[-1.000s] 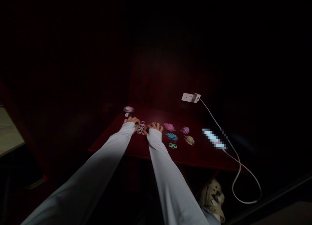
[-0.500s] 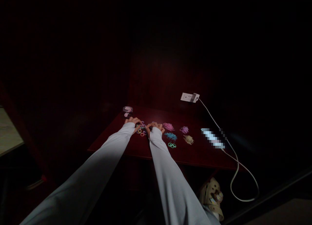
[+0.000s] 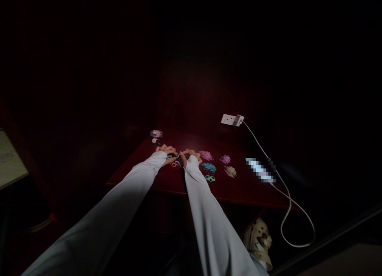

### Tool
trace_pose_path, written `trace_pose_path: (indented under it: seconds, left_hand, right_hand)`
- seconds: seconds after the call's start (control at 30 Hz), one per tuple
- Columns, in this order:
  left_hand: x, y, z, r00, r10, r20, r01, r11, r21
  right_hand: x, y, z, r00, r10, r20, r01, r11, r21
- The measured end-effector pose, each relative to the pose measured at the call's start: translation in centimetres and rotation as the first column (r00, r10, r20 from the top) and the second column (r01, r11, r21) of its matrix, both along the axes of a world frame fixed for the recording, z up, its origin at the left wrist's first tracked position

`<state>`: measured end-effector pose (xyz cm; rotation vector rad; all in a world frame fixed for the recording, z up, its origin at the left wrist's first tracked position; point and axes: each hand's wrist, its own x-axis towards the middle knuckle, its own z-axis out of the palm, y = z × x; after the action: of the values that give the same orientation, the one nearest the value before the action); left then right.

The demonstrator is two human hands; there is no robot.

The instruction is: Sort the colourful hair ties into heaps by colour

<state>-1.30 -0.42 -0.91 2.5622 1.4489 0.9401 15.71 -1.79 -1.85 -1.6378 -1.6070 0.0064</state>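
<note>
Small coloured hair ties (image 3: 174, 165) lie in a loose group on the dark red table, partly hidden by my hands. My left hand (image 3: 167, 150) is over this group with its fingers pinched together. Close beside it on the right, my right hand (image 3: 191, 155) has its thumb and fingertips drawn together, facing the left fingertips. A bit of green shows between the two hands, too small to tell whether either one grips it. To the right lie a pink pile (image 3: 205, 155), a blue pile (image 3: 209, 167) and several green hair ties (image 3: 210, 178).
Further right are a purple pile (image 3: 225, 159) and a beige pile (image 3: 230, 171). A clear round container (image 3: 156, 134) with pinkish pieces stands at the back left. A blurred-out phone-like device (image 3: 259, 169) has a white cable (image 3: 289, 196) leading to a wall socket (image 3: 229, 120).
My left hand has moved slightly right, and its fingertips are now closer to my right hand's. My right hand's thumb and fingers have drawn together. The piles stay where they were.
</note>
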Motion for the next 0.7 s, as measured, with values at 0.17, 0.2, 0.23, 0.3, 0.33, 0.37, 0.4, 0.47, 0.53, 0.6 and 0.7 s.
trace_pose_path:
  seconds: [0.17, 0.2, 0.23, 0.3, 0.33, 0.37, 0.4, 0.47, 0.53, 0.6, 0.7]
  left_hand:
    - [-0.1, -0.08, 0.03, 1.0, -0.021, 0.009, 0.021, 1.0, -0.003]
    - [-0.11, -0.04, 0.05, 1.0, -0.025, 0.012, 0.025, 1.0, -0.007]
    - [-0.11, -0.01, 0.07, 0.999, -0.028, 0.015, 0.028, 1.0, -0.01]
    - [-0.09, 0.05, 0.14, 0.999, -0.029, 0.023, 0.029, 1.0, -0.012]
    - [-0.08, 0.07, 0.18, 0.999, -0.027, 0.028, 0.028, 1.0, -0.011]
    - [-0.07, 0.08, 0.23, 0.999, -0.025, 0.033, 0.026, 1.0, -0.009]
    - [-0.07, 0.1, 0.28, 0.999, -0.024, 0.038, 0.024, 1.0, -0.006]
    - [-0.09, 0.14, 0.41, 0.999, -0.022, 0.04, 0.022, 1.0, -0.002]
    - [-0.14, 0.18, 0.55, 0.999, -0.025, 0.034, 0.025, 1.0, 0.002]
    - [-0.19, 0.2, 0.68, 0.999, -0.03, 0.025, 0.03, 1.0, 0.005]
    - [-0.25, 0.18, 0.81, 0.999, -0.038, 0.01, 0.038, 0.999, 0.003]
  right_hand:
    - [0.0, 0.04, -0.02, 1.0, 0.0, -0.022, 0.0, 0.999, 0.033]
    - [0.0, 0.01, 0.0, 0.999, 0.009, -0.044, -0.007, 0.999, 0.039]
    - [0.02, -0.03, 0.02, 0.998, 0.018, -0.067, -0.015, 0.999, 0.042]
    - [0.1, -0.14, 0.05, 0.993, 0.033, -0.113, -0.029, 0.999, 0.039]
    - [0.15, -0.2, 0.06, 0.99, 0.038, -0.132, -0.034, 0.999, 0.034]
    - [0.21, -0.25, 0.07, 0.988, 0.042, -0.146, -0.038, 0.999, 0.033]
    - [0.26, -0.28, 0.08, 0.987, 0.043, -0.156, -0.039, 0.999, 0.032]
    - [0.32, -0.29, 0.13, 0.984, 0.022, -0.176, -0.018, 1.0, 0.024]
    - [0.29, -0.3, 0.26, 0.981, -0.017, -0.195, 0.018, 1.0, 0.003]
    - [0.2, -0.38, 0.45, 0.979, -0.034, -0.2, 0.033, 0.999, -0.007]
    - [0.1, -0.64, 0.7, 0.985, 0.016, -0.169, -0.012, 1.0, 0.02]
